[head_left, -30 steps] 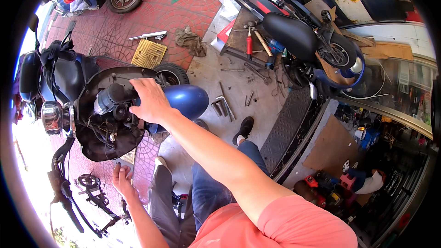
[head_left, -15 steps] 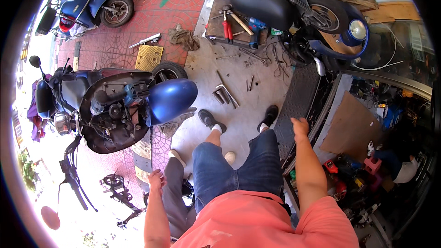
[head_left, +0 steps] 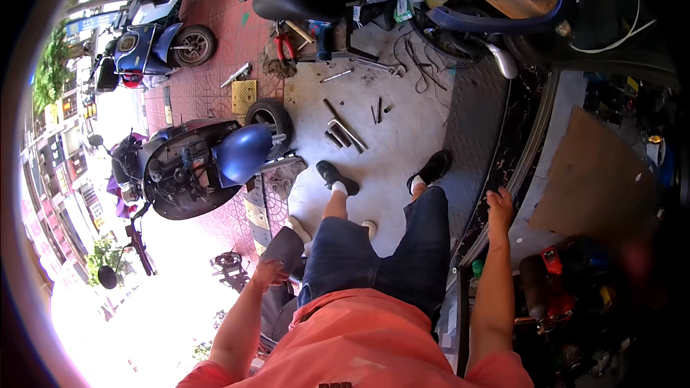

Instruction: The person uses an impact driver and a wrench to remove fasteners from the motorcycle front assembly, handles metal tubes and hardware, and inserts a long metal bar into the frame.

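Note:
My left hand [head_left: 269,273] hangs at my side, fingers loosely apart and holding nothing, in front of another person's dark trouser leg [head_left: 284,246]. My right hand [head_left: 499,208] is raised beside the doorway, its fingers slightly bent, apart and bare of any object. Ahead of my feet, an L-shaped wrench [head_left: 350,135] and short metal tubes [head_left: 335,138] lie on the grey floor. Beyond them lie thin rods [head_left: 376,111] and a long spanner [head_left: 377,66]. To the left stands a scooter with a blue fender [head_left: 244,156], its inner parts exposed.
Red-handled pliers [head_left: 284,44] and a blue power drill [head_left: 322,42] lie below a black motorcycle seat [head_left: 298,1]. A brown board [head_left: 586,176] leans inside the doorway at right. A second blue scooter [head_left: 136,52] stands at far left. Cables [head_left: 424,65] trail on the floor.
My view has shifted and tilted, so the scooter and tools appear elsewhere. My left hand sits closer to my body. My right foot has turned and shifted outward.

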Demonstrator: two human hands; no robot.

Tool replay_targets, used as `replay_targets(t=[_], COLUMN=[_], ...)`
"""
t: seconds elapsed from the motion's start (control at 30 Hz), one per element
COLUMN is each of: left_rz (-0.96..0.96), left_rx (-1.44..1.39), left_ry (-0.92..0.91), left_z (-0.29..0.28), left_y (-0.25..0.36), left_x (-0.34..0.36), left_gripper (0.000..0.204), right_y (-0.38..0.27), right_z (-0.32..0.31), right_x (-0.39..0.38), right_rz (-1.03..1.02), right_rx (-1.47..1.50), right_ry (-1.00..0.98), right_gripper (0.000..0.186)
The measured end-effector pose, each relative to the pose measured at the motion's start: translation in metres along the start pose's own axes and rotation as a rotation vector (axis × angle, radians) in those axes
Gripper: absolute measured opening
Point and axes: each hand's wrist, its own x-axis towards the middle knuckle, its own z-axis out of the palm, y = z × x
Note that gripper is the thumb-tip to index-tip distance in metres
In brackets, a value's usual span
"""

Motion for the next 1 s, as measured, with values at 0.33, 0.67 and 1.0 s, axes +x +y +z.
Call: replay_targets(t=[0.33, 0.67, 1.0], left_rz=[0.144, 0.324, 0.637], left_rx=[-0.035, -0.148, -0.244], left_ry=[0.156, 0.100, 0.090], left_z=[0.063, 0.091, 0.106], left_y=[0.124, 0.082, -0.008], left_x=[-0.054, -0.051, 0.013], left_gripper=[0.037, 0.038, 0.030], right_y=[0.166, 0.065, -0.044], right_z=[-0.180, -0.132, -0.129], right_x=[-0.101, -0.072, -0.102], right_rz=[0.832, 0.479, 0.116], right_rx=[0.066, 0.109, -0.166], right_ry=[0.114, -0.087, -0.168], right_gripper=[0.017, 0.011, 0.019])
